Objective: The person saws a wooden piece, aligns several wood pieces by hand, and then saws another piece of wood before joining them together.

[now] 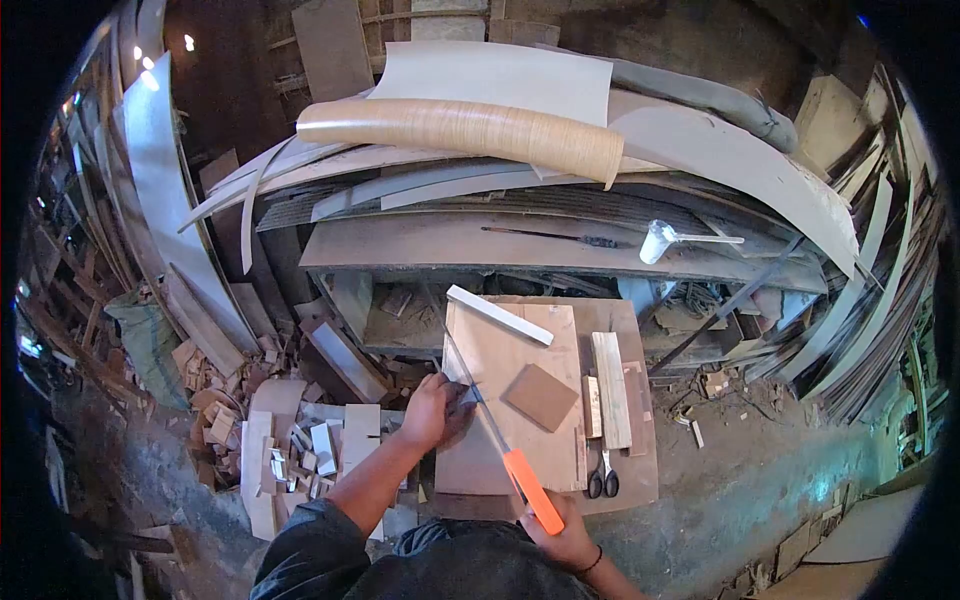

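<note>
My right hand (567, 538) is wrapped round the orange handle of a handsaw (532, 488). The saw's thin blade, seen nearly edge-on, slants up and left across a light wooden board (545, 445). Beside the blade, at the board's left edge, my left hand (427, 412) is closed; what its fingers grip is hidden, with a dark patch just past them. On the board lie a brown square block (540, 397) and a white strip (500, 315). Two pale wood pieces (612, 390) and black-handled scissors (603, 478) are on the right.
Wood offcuts (320, 450) are heaped left of the work surface. Behind it a shelf (420, 245) carries a screwdriver-like tool (560, 237), a white cup with a brush-like handle (657, 242) and a rolled veneer sheet (460, 130). Long strips lean at both sides.
</note>
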`<action>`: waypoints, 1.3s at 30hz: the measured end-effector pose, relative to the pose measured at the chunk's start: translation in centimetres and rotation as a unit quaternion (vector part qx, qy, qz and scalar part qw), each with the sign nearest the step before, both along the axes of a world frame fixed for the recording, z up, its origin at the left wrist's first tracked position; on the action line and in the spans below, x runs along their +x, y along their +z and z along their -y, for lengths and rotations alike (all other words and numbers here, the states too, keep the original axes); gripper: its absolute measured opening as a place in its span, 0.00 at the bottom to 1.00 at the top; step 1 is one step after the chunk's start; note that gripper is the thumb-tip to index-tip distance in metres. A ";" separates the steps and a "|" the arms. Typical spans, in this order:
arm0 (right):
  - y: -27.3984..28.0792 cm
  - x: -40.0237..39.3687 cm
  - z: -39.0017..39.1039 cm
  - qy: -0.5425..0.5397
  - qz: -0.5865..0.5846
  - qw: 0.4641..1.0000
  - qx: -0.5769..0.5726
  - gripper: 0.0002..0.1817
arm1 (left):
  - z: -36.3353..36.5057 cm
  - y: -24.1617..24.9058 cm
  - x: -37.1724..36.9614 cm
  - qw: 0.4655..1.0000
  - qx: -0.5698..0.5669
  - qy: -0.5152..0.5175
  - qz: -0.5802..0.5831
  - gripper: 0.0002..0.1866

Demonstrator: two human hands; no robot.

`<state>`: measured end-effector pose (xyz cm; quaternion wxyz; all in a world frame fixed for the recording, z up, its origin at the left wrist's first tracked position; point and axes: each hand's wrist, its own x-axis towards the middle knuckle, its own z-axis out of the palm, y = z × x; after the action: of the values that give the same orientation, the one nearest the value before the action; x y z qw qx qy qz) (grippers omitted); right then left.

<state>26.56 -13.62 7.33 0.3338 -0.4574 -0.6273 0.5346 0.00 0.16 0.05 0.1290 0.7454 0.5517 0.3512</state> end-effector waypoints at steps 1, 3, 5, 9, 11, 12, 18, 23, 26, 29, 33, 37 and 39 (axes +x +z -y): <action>-0.2 0.5 0.8 -0.002 0.004 1.000 0.024 0.06 | 0.1 0.0 0.1 1.000 0.004 0.005 -0.008 0.17; -1.5 3.7 4.0 -0.003 0.014 0.997 0.072 0.06 | 0.3 0.3 0.2 1.000 0.001 0.006 -0.002 0.16; -4.0 8.8 8.7 -0.003 -0.039 0.994 -0.103 0.07 | 0.1 0.5 0.0 1.000 -0.002 0.000 -0.007 0.14; -9.3 14.8 16.7 -0.103 -0.089 0.987 -0.085 0.32 | 0.0 -0.1 0.2 1.000 -0.002 -0.014 0.011 0.13; -9.7 15.1 16.7 -0.092 -0.072 0.990 -0.078 0.29 | 0.0 0.1 0.1 1.000 0.003 -0.014 0.021 0.13; -9.1 14.7 15.8 -0.103 -0.087 0.984 -0.116 0.28 | 0.0 0.3 0.0 1.000 0.005 -0.011 0.017 0.13; -7.3 13.7 13.9 -0.051 -0.096 0.990 -0.089 0.25 | -0.2 -0.5 -0.2 1.000 0.016 -0.016 0.009 0.12; -12.8 14.3 17.6 -0.182 -0.179 0.958 -0.134 0.24 | 0.3 0.8 0.8 1.000 0.019 -0.006 0.005 0.12; -8.0 14.4 15.1 -0.034 -0.089 0.994 -0.047 0.18 | -0.6 -1.4 0.0 1.000 0.011 -0.019 0.001 0.13; -0.8 8.8 9.8 -0.029 -0.057 0.994 -0.090 0.09 | -0.9 -2.4 -0.7 0.999 0.007 -0.043 0.015 0.14; -2.7 3.4 2.7 0.005 -0.001 1.000 0.020 0.09 | 0.0 0.5 0.2 0.999 0.009 -0.030 0.016 0.15; -0.5 2.3 2.5 -0.001 -0.012 1.000 0.003 0.08 | 0.0 -0.2 0.1 0.999 0.001 -0.020 0.034 0.15; 0.4 5.4 5.2 0.016 -0.005 1.000 -0.017 0.07 | 0.0 -0.7 0.1 1.000 0.011 -0.020 0.012 0.15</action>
<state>32.00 -18.86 7.73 0.3208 -0.4502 -0.6238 0.5526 0.05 0.15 -0.61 0.1347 0.7535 0.5310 0.3636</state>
